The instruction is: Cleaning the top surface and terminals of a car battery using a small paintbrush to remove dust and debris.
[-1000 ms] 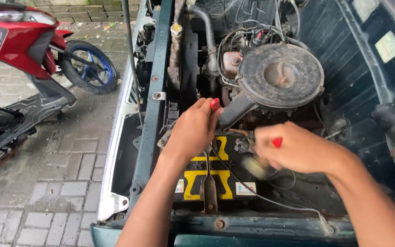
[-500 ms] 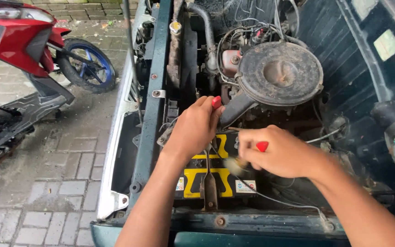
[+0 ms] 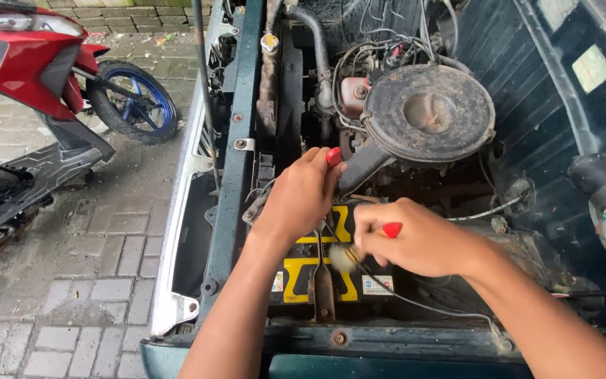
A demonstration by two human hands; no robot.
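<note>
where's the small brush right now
In the head view, the small pale-bristled brush is in the right hand, over the black-and-yellow car battery, just below the left hand.

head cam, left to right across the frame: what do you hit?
Red scooter → its blue-rimmed wheel → teal front panel of the engine bay → left hand on the yellow-topped battery → right hand holding a small brush → round air-cleaner housing.
</note>
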